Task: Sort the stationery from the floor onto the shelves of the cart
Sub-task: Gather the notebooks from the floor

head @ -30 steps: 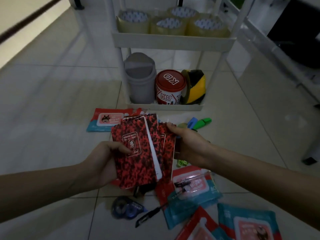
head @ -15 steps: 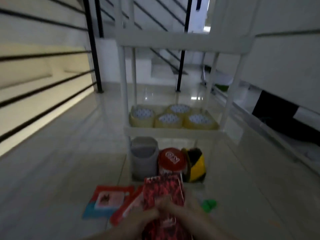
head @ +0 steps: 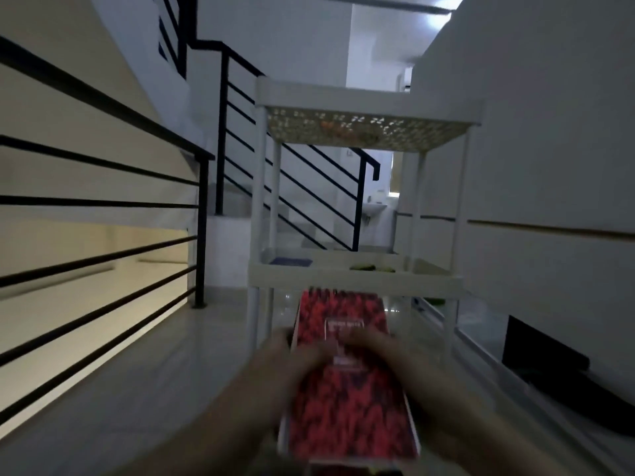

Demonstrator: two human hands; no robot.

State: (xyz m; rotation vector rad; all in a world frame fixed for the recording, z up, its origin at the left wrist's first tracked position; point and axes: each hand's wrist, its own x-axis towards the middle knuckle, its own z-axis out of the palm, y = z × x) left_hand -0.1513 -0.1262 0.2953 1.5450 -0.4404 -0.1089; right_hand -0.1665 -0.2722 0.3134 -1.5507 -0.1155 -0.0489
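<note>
Ahead, the staircase railing [head: 103, 207] fills the left side, its black bars running along pale wall, with a second run of bars climbing the stairs behind. The tiled floor [head: 144, 389] stretches pale and glossy below it. The white cart [head: 357, 273] stands upright in the middle, just beyond my hands. Its top shelf [head: 367, 132] shows me a perforated underside, with something orange faintly visible through the holes; I cannot tell what it is. The shelf below it [head: 330, 274] carries a flat blue thing [head: 290, 261] at its left and a dark green thing [head: 371, 267] nearer the middle, both too dim to name. A long black object [head: 563, 383] lies on the floor along the right wall.

The stack of red and black notebooks [head: 347, 383] is in the air between me and the cart, held flat with the spiral binding at the far end, pointing toward the cart's lower shelf and just short of its rim. A small label sits on the top cover, its print too blurred to read.

My left hand [head: 285, 379] holds the stack along its left edge and my right hand [head: 395, 365] along its right edge, thumbs lying over the top cover. Both are smeared by motion, but each grip is closed around the notebooks.
</note>
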